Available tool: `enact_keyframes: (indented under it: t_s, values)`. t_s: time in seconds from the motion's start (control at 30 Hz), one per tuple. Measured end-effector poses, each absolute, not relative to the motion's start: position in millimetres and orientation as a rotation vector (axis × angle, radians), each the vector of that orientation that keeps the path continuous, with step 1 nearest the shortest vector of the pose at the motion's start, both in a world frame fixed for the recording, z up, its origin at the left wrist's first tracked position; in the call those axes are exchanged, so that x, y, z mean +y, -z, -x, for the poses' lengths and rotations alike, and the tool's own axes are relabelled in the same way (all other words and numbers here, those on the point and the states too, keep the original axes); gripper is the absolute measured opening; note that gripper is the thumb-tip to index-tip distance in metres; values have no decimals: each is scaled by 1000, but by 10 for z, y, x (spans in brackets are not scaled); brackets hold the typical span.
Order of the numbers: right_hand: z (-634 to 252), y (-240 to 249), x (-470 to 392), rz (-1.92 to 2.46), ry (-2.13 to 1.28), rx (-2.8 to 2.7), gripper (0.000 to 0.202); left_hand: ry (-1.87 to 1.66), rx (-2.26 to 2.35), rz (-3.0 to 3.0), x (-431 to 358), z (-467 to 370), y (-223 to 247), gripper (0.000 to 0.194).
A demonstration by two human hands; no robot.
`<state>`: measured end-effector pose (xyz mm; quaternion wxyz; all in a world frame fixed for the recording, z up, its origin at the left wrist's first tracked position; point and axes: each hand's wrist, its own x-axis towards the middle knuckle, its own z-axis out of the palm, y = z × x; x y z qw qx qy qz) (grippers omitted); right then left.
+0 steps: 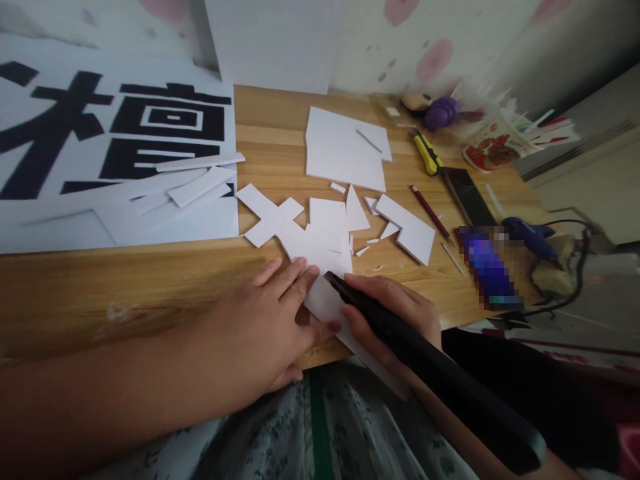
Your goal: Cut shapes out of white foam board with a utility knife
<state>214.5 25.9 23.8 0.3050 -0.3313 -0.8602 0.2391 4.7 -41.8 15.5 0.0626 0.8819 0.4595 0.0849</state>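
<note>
In the head view my left hand (283,310) lies flat with fingers spread, pressing on a white foam board piece (320,257) at the table's front edge. Wrapped round the thick handle of a black utility knife (415,347) is my right hand (400,303). The knife's narrow tip meets the board just right of my left fingers; its blade is too small to make out. A cross-shaped white cutout (270,215) lies beyond my left hand. White offcuts and small slivers are scattered around the board, including an L-shaped piece (407,230) to the right.
At left a paper sheet (210,223) with a large black character bears several white strips. A notched white board (345,150) lies farther back. To the right are a yellow cutter (427,152), a red pencil (431,213), a phone (490,267), a blue glue gun (533,237) and a paper tub (497,143).
</note>
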Motion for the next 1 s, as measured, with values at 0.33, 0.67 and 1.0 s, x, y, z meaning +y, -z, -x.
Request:
enact_keyframes:
  t_s: [0.33, 0.67, 1.0]
  values:
    - [-2142, -246, 242, 847, -567, -2317, 26, -263, 1371, -2704, -401, -46, -195, 63]
    - [-2202, -245, 209, 763, -521, -2369, 29, -175, 1412, -2670, -389, -48, -231, 54]
    - [-2216, -271, 185, 729, -477, -2367, 25, -207, 1397, -2656, -395, -14, -235, 56]
